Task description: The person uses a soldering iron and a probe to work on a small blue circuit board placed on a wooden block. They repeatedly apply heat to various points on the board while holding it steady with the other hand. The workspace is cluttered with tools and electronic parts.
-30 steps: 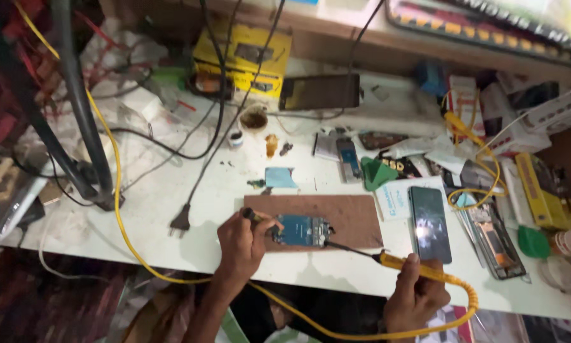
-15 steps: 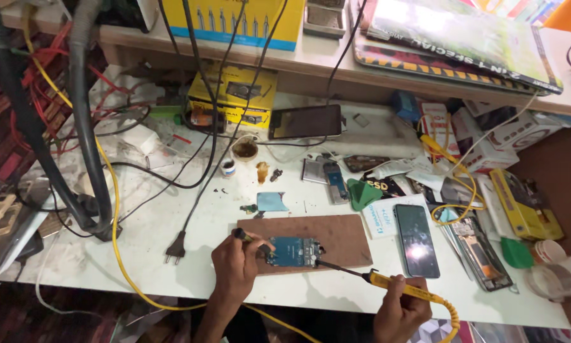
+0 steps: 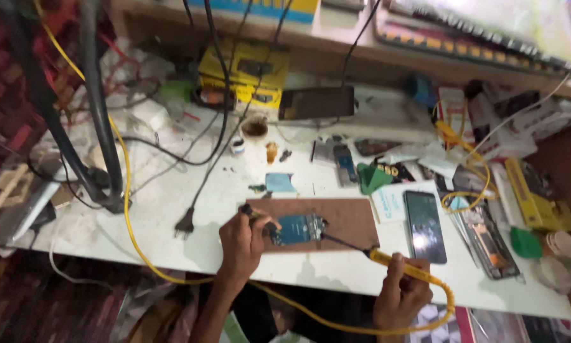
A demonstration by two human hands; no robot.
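Evidently the right hand (image 3: 401,297) gripped a yellow soldering iron (image 3: 399,267), its tip touching the blue circuit board (image 3: 296,228) on the brown mat (image 3: 345,219). Left hand (image 3: 241,244) fingers pinched a dark tool (image 3: 255,215) beside the board. A slip could likely burn those nearby fingers or bridge joints.

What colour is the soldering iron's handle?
Yellow, seen in the head view: soldering iron.

Right hand (image 3: 401,298) w/ yellow soldering iron (image 3: 387,259) shifted toward 9 o'clock, tip now closer to blue circuit board (image 3: 297,228). Left hand (image 3: 241,241) barely moved. Cam view drifted slightly, shelf edge cropped at 12 o'clock.
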